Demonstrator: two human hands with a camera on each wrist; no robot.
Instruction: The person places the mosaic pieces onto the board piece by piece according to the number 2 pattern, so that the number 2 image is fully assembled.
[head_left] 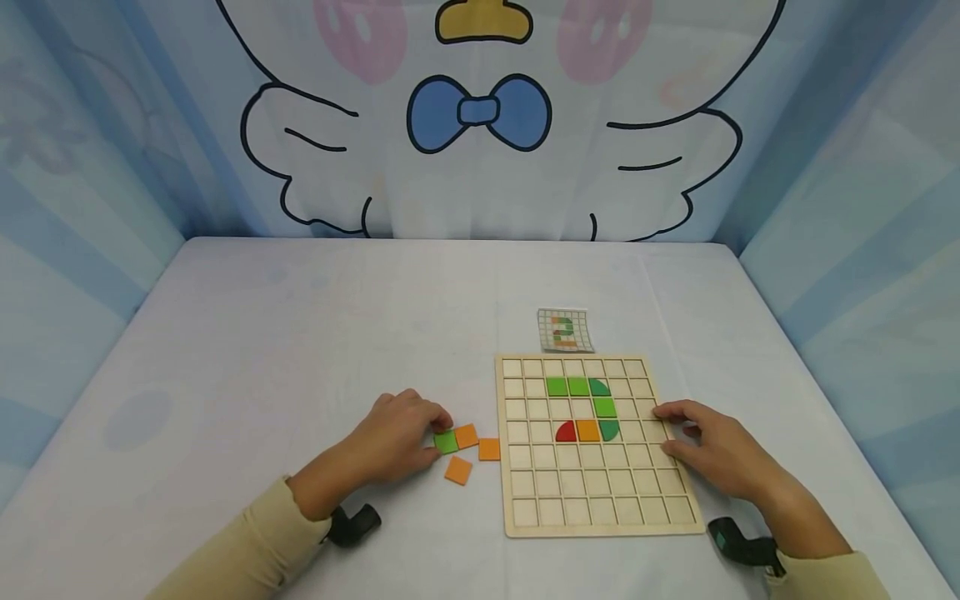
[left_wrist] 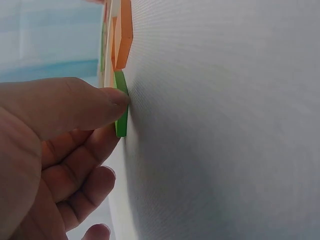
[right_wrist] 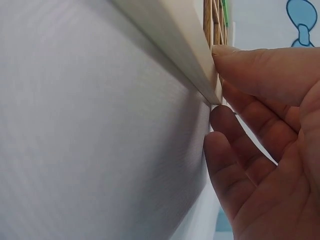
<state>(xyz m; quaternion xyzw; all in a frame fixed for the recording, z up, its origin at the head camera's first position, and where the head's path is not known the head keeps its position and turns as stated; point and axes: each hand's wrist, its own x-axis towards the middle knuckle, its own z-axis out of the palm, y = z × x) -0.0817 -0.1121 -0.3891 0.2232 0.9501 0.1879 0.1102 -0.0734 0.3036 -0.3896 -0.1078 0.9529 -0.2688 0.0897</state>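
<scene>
My left hand (head_left: 397,433) pinches a green square tile (head_left: 446,442) between thumb and fingers, low over the tabletop. In the left wrist view the thumb lies across the face of the green tile (left_wrist: 121,127). Right by it is an orange square tile (head_left: 467,435), with two more orange tiles close by, one at the board's left edge. My right hand (head_left: 720,450) rests its thumb and fingertips on the right edge of the wooden grid board (head_left: 585,508). In the right wrist view the thumb touches the board's rim (right_wrist: 200,65), other fingers loosely bent beside it.
On the board, green squares (head_left: 578,387), an orange square (head_left: 587,430), a red rounded piece (head_left: 566,431) and dark green rounded pieces (head_left: 609,430) form a hooked shape. A small pattern card (head_left: 566,331) lies behind the board. A printed curtain (head_left: 480,183) hangs behind the table.
</scene>
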